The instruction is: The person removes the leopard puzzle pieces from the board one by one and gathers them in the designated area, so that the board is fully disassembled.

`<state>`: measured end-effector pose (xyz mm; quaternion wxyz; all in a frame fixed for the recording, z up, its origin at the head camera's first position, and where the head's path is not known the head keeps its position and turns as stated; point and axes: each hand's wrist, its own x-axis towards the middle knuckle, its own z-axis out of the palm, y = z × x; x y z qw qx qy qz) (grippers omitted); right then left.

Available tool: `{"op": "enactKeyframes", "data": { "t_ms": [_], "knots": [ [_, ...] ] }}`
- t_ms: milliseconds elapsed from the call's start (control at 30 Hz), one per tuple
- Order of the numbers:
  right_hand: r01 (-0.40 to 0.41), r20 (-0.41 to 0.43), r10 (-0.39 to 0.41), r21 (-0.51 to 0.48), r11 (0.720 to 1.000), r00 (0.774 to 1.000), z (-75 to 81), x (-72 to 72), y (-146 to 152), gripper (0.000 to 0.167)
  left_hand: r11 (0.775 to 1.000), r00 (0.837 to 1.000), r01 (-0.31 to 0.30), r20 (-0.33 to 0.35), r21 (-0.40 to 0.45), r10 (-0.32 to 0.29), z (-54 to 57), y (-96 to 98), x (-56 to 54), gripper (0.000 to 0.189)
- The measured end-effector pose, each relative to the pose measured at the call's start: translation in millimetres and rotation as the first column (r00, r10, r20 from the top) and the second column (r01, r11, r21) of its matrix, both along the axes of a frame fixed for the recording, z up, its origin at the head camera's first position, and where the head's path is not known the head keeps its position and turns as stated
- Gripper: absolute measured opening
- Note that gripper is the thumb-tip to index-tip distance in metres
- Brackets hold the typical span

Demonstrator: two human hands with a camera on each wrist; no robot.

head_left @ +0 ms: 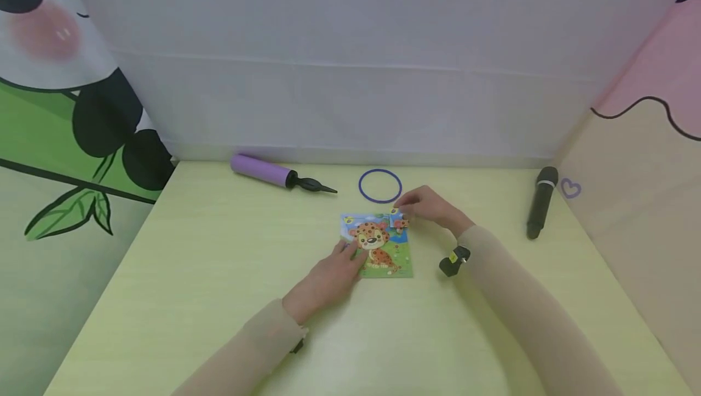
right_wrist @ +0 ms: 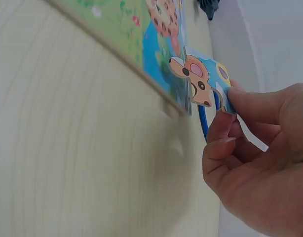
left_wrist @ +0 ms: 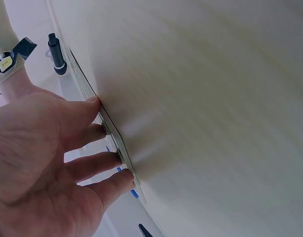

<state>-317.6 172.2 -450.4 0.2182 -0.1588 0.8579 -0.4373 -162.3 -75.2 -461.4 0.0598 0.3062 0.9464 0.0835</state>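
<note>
A jigsaw puzzle board (head_left: pixel 391 267) with a spotted leopard cub on grass lies flat on the table. My left hand (head_left: pixel 331 273) rests at its left edge, fingertips over the picture's lower left side. In the left wrist view the thumb and fingers (left_wrist: pixel 90 165) of that hand touch the board's thin edge. Over the board's upper right corner, my right hand (head_left: pixel 429 204) pinches a puzzle piece (right_wrist: pixel 205 74) between thumb and fingers. Blue sky, a yellow-and-purple spot and a small brown animal face show on this piece. It is tilted, its lower end right at the board's corner.
A thin blue ring (head_left: pixel 359 187) lies just behind the board. Farther left is a purple balloon pump (head_left: pixel 263 171) with a black nozzle. A black microphone (head_left: pixel 541 204) lies near the table's right edge. A pale curtain (head_left: pixel 350 104) hangs along the back edge.
</note>
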Motion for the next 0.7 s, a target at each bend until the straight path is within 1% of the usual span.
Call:
{"op": "enactKeyframes", "data": {
  "t_ms": [167, 300, 367, 533, 700],
  "knots": [
    [-0.005, 0.048, 0.005, 0.015, 1.0, 0.999, -3.3, 0.7, 20.6, 0.02, 1.0, 1.0, 0.001, 0.004, 0.002, -0.001, -0.4, 0.2, 0.1, 0.05],
    [0.0, 0.041, -0.001, 0.039, 0.999, 0.999, -8.1, 2.2, 28.8, 0.019, 1.0, 1.0, -0.001, 0.02, 0.004, 0.001, 0.0, 0.2, 0.8, 0.05],
    [0.004, 0.014, -0.004, 0.047, 0.999, 1.0, -10.9, 3.0, 29.7, 0.018, 1.0, 1.0, -0.004, 0.024, 0.003, 0.004, 0.6, 0.2, 1.2, 0.05],
    [0.029, -0.083, -0.021, 0.091, 0.995, 0.996, -13.4, 6.4, 27.8, 0.016, 1.0, 1.0, -0.009, 0.016, -0.007, 0.01, 2.1, 0.1, 1.7, 0.049],
    [0.047, -0.119, -0.033, 0.12, 0.992, 0.992, -14.7, 7.1, 27.7, 0.015, 1.0, 1.0, -0.011, 0.023, -0.01, 0.011, 2.6, 0.3, 2.2, 0.048]
  ]
}}
